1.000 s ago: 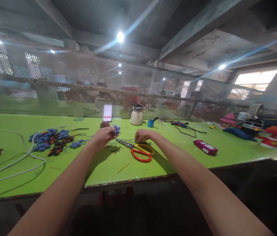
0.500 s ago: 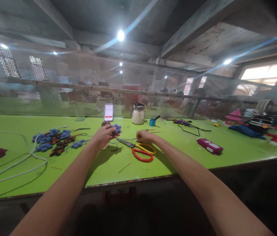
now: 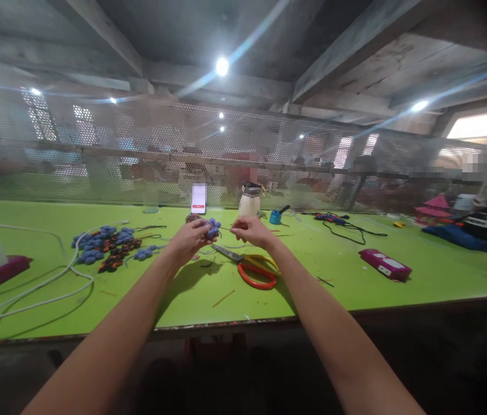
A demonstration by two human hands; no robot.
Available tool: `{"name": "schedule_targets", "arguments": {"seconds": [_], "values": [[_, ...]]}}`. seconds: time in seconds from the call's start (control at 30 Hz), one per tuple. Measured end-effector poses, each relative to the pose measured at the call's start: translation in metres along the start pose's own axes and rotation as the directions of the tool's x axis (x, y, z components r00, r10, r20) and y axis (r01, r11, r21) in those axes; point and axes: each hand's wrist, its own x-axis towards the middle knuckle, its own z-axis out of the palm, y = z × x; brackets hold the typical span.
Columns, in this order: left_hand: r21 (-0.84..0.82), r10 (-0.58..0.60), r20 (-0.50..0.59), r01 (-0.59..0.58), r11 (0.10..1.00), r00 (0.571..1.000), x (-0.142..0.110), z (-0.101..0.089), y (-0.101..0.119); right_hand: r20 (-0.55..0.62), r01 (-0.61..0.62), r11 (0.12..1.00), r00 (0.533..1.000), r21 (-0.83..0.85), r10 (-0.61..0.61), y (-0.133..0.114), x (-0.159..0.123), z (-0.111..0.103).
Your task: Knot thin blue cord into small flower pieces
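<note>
Green tabletop: worn front edge nearest the body, scraps scattered below both hands.
Scissors: on the body side of the hands, handles under the right wrist, tips towards the left hand; a dropped wrist could knock them, or a dangling strand could catch on the tips.
Purple power strip: well to the right of the right hand.
Pile of knitted pieces: left of the left hand, crossed by a white cable; tugging that could scatter them.
Left hand: fingers closed on a blue crocheted piece, held between the hands.
Right hand: thumb and finger pinched, seemingly on a thin strand; yarn or tool, too small to tell.
Slip risk: a hard pull by the right could drag the piece from the left fingertips.
Brown ball: just behind the left hand.
Obstacles: white jug behind the right hand, blue pot to its right, phone upright beyond the left.
Mesh screen: beyond everything.
</note>
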Motion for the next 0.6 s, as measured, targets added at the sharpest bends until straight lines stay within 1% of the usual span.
{"name": "schedule_targets", "arguments": {"seconds": [0.1, 0.23, 0.43, 0.6], "values": [[0.018, 0.002, 0.013, -0.002, 1.000, 1.000, 0.001, 0.000, -0.002, -0.042, 0.017, 0.999, 0.999, 0.041, -0.016, 0.000, -0.003, 0.008], [0.028, -0.003, 0.052, 0.001, 1.000, 0.999, 0.002, 0.000, -0.004, -0.099, 0.036, 0.997, 0.995, 0.064, -0.029, -0.006, -0.008, 0.012], [-0.020, -0.019, 0.070, 0.021, 1.000, 0.997, 0.001, 0.001, -0.005, -0.141, 0.060, 0.992, 0.989, 0.111, -0.044, -0.006, -0.012, 0.014], [-0.060, -0.016, 0.067, 0.020, 0.998, 0.998, -0.002, 0.006, -0.001, -0.148, 0.093, 0.985, 0.987, 0.148, -0.071, -0.006, -0.013, 0.014]]}}
